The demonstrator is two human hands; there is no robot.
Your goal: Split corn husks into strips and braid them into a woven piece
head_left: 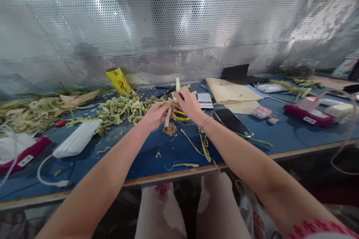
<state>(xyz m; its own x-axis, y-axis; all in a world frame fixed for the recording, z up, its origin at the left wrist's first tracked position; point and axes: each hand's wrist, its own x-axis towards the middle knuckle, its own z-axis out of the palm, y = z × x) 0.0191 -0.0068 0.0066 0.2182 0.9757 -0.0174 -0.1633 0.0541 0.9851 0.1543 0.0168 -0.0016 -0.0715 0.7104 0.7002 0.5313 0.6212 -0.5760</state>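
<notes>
Both of my hands are up over the middle of the blue table, close together. My left hand [156, 114] pinches a pale, flat husk strip [167, 118] that hangs down from the fingertips. Closed around another pale husk piece [177, 83], my right hand [189, 103] holds it with its end pointing up. Whether the two pieces are joined is hidden by the fingers. Just below the hands lies a small coil of brown twine [169, 129]. A yellow loop [182, 117], perhaps a tool's handle, sits partly behind the right hand.
Heaps of curled husk strips [120, 109] lie to the left, by a yellow tube [119, 81]. A white power bank [77, 138] and its cable lie front left. At right are a black phone [233, 121], brown paper [232, 90] and a magenta device [310, 115]. A perforated metal screen [179, 37] stands behind.
</notes>
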